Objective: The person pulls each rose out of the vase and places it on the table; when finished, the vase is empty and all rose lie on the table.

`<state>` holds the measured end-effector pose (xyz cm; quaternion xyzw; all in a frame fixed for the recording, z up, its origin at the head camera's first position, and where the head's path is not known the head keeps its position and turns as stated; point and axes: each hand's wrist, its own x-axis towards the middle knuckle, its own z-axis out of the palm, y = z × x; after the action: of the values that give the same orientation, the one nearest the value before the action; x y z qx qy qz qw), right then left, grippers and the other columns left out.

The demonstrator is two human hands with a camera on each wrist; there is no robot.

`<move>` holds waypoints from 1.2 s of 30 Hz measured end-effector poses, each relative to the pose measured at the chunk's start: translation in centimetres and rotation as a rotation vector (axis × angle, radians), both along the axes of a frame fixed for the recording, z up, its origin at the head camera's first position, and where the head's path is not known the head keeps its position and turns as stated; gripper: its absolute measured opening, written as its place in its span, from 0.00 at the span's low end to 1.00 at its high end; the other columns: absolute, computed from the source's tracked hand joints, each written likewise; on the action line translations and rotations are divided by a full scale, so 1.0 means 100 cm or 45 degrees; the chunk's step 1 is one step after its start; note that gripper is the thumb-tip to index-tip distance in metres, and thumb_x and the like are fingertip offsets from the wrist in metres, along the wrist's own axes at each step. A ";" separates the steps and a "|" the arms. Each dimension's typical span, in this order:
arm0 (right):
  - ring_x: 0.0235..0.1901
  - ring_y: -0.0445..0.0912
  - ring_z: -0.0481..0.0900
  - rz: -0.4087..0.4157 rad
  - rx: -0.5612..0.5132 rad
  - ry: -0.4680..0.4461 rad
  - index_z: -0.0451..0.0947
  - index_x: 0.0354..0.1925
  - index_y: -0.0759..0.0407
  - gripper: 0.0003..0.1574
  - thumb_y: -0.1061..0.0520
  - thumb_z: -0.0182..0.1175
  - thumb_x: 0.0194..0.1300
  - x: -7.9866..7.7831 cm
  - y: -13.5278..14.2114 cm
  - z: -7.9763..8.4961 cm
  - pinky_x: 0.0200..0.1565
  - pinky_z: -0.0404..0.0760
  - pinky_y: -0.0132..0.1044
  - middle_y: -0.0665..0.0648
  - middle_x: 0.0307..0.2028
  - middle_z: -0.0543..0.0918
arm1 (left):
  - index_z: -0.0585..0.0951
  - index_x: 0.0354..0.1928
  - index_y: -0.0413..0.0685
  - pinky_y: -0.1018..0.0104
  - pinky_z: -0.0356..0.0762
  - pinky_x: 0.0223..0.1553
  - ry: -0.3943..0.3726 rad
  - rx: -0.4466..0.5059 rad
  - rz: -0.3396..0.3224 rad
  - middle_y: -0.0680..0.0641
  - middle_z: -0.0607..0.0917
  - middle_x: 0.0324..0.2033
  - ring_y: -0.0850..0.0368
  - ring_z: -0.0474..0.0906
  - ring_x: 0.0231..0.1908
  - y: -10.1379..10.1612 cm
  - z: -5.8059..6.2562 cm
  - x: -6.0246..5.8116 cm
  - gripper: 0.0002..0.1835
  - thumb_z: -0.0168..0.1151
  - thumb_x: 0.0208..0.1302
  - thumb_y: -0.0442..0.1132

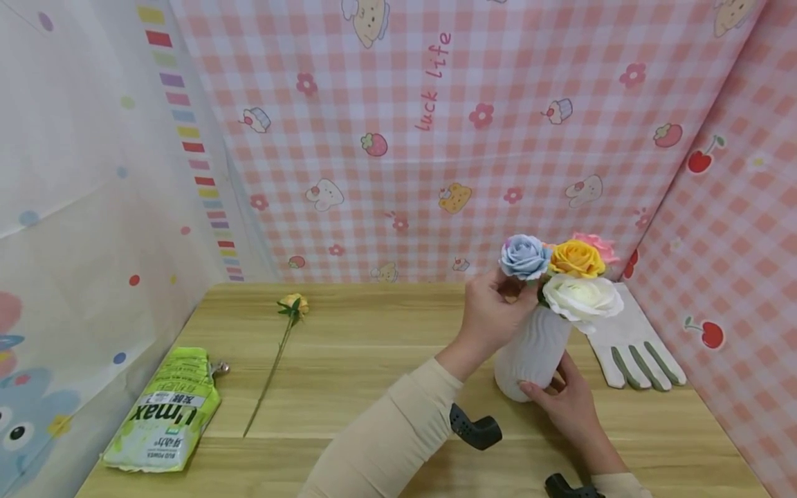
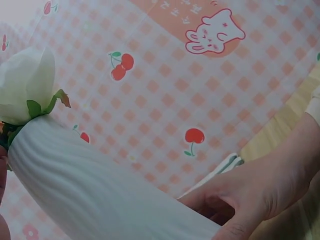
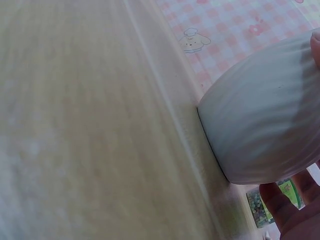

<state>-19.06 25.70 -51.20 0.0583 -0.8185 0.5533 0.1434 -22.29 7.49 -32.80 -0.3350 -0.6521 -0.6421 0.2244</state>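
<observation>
A white ribbed vase point(image 1: 532, 363) stands on the wooden table at the right, tilted slightly in the head view. It holds a blue rose point(image 1: 526, 257), a yellow rose point(image 1: 579, 259), a pink flower point(image 1: 602, 247) and a white flower point(image 1: 584, 299). My left hand point(image 1: 493, 315) is at the vase's mouth, its curled fingers pinching the blue rose just under the bloom; the stem there is hidden. Low on the vase, my right hand point(image 1: 571, 404) grips the side, thumb in front and fingers behind. The right wrist view shows the vase's base point(image 3: 260, 120) at the tabletop.
A single yellow rose point(image 1: 294, 304) with a long stem lies left of centre. Farther left lies a green and white bag point(image 1: 165, 415), with a small shiny metal object point(image 1: 221, 367) beside it. A white and grey-green glove point(image 1: 635, 346) lies behind the vase, near the checked right-hand wall.
</observation>
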 end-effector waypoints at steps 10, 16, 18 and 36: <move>0.52 0.31 0.71 0.005 0.009 0.010 0.57 0.71 0.54 0.51 0.59 0.72 0.55 0.001 -0.001 0.001 0.45 0.76 0.23 0.61 0.62 0.69 | 0.83 0.40 0.33 0.75 0.78 0.27 -0.021 0.009 0.027 0.40 0.86 0.29 0.66 0.77 0.26 0.005 -0.010 -0.009 0.07 0.64 0.62 0.29; 0.51 0.32 0.72 0.002 -0.018 0.025 0.58 0.70 0.57 0.50 0.61 0.72 0.54 0.000 0.000 0.000 0.44 0.77 0.24 0.62 0.61 0.70 | 0.85 0.38 0.32 0.72 0.81 0.28 -0.038 0.077 0.030 0.40 0.87 0.27 0.59 0.84 0.26 0.012 -0.024 -0.023 0.07 0.65 0.61 0.32; 0.51 0.32 0.72 -0.003 -0.011 0.022 0.58 0.70 0.57 0.50 0.61 0.72 0.54 0.000 0.000 -0.001 0.45 0.77 0.24 0.62 0.60 0.70 | 0.84 0.39 0.29 0.70 0.82 0.29 -0.065 0.130 0.002 0.37 0.87 0.29 0.53 0.85 0.28 0.011 -0.022 -0.021 0.08 0.64 0.61 0.30; 0.53 0.32 0.71 0.010 0.005 0.037 0.58 0.70 0.55 0.51 0.60 0.73 0.53 -0.001 0.002 -0.002 0.46 0.75 0.23 0.59 0.61 0.70 | 0.81 0.33 0.22 0.61 0.84 0.30 0.063 0.367 -0.001 0.30 0.84 0.27 0.39 0.83 0.24 -0.022 0.009 -0.017 0.05 0.58 0.63 0.23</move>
<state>-19.19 25.94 -51.36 0.0698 -0.8171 0.5515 0.1529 -24.02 5.27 -31.92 -0.3153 -0.5472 -0.7206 0.2861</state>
